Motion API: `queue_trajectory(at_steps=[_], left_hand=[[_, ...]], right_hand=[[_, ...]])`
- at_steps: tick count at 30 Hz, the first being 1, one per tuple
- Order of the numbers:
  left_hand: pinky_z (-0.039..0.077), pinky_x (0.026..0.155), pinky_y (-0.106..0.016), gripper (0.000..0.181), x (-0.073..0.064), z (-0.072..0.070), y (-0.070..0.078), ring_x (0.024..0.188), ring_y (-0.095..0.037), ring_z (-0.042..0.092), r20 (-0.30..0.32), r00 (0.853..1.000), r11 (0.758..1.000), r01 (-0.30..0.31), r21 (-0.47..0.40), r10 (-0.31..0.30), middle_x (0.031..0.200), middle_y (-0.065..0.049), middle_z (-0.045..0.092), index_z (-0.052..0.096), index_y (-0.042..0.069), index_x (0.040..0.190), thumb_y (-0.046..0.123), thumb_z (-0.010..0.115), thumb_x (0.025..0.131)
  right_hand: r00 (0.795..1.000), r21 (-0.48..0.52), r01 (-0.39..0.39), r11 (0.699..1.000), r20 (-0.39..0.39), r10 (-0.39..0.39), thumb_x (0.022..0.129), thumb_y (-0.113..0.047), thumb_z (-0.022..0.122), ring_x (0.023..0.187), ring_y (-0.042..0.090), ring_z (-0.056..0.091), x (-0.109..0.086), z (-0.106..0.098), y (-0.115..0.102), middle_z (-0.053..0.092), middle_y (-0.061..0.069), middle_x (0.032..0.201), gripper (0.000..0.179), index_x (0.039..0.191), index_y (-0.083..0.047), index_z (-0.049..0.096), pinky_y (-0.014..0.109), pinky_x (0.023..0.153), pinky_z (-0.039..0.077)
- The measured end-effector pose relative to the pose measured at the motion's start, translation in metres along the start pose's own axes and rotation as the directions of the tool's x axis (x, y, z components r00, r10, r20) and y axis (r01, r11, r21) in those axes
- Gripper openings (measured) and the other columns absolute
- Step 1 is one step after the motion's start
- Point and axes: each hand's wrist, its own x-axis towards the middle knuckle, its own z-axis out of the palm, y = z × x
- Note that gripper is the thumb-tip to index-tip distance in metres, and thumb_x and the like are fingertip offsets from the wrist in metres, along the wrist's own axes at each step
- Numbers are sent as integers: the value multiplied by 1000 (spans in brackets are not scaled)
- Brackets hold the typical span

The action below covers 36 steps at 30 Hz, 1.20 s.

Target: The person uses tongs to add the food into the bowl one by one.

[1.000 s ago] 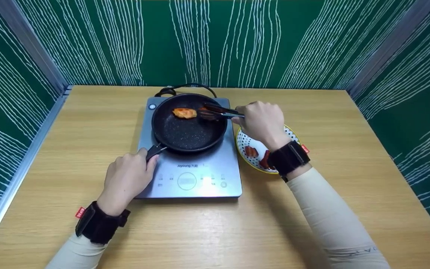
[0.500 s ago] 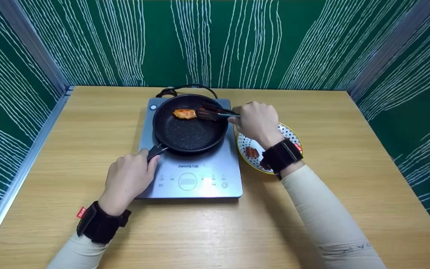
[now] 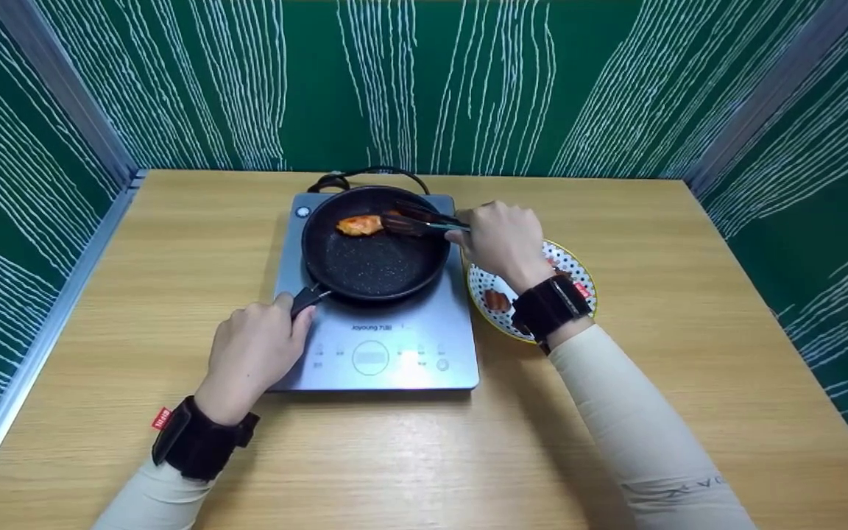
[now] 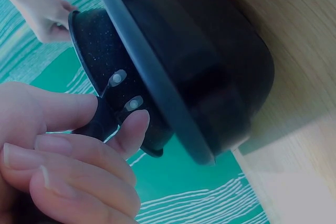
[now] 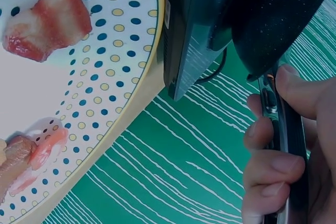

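Note:
My left hand grips the black handle of a dark speckled frying pan; fingers and thumb wrap it in the left wrist view. My right hand holds a pair of tongs, reaching into the pan from the right, and the hand curls round their metal-edged grip in the right wrist view. Inside the pan, toward the back, lies an orange-brown piece of meat, like a chicken wing. Its right end meets the dark tong heads, which partly hide it.
The pan sits on a silver induction cooker, its black cord looping behind. Right of the cooker stands a dotted plate with a yellow rim, partly under my right wrist. It bears pieces of raw-looking meat. Green patterned walls enclose the wooden table.
My right hand and the tongs have shifted slightly left. The meat in the pan has slid a little left and nearer. My left hand keeps its grip on the handle.

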Motion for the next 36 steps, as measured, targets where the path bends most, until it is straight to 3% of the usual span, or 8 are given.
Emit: queue_trajectory(at_steps=[8, 15, 23, 30, 36], left_hand=[[32, 49, -37, 39, 0, 0, 0, 56, -27, 52, 10, 1000, 1000, 1, -3, -1, 66, -8, 52, 60, 3, 88, 36, 60, 108], [31, 48, -37, 37, 0, -1, 0, 54, -26, 51, -2, 1000, 1000, -11, 9, 11, 65, -7, 50, 59, 3, 88, 34, 60, 109], [30, 49, -35, 37, 0, -1, 0, 54, -25, 50, 8, 1000, 1000, -5, 15, 5, 66, -6, 48, 59, 2, 88, 33, 59, 109], [30, 49, -35, 38, 1, -1, -1, 54, -25, 50, 13, 1000, 1000, -11, 11, 11, 66, -6, 48, 58, 3, 87, 34, 59, 109], [30, 49, -35, 38, 0, 0, 0, 55, -25, 50, 26, 1000, 1000, 0, 13, 0, 66, -6, 47, 58, 3, 88, 35, 59, 109]], right_hand=[[999, 25, 14, 1000, -36, -13, 102, -54, 66, 60, 29, 53, -4, 3, 5, 57, 8, 72, 43, 115, -16, 79, 50, 52, 46], [996, 77, 15, 997, -86, -8, 101, -56, 67, 58, 26, 50, -19, -13, 19, 57, 5, 72, 44, 122, -19, 78, 41, 48, 35], [999, 123, -25, 992, -30, 29, 104, -55, 62, 53, 21, 46, -46, -38, 52, 51, 2, 65, 46, 128, -19, 77, 35, 49, 31], [998, 123, -37, 992, -48, 43, 104, -53, 65, 52, 22, 48, -75, -51, 87, 67, 9, 78, 50, 133, -13, 75, 35, 48, 30], [999, 76, -50, 996, -8, 51, 102, -55, 66, 54, 21, 45, -94, -53, 115, 54, 5, 69, 52, 133, -15, 74, 35, 50, 27]])
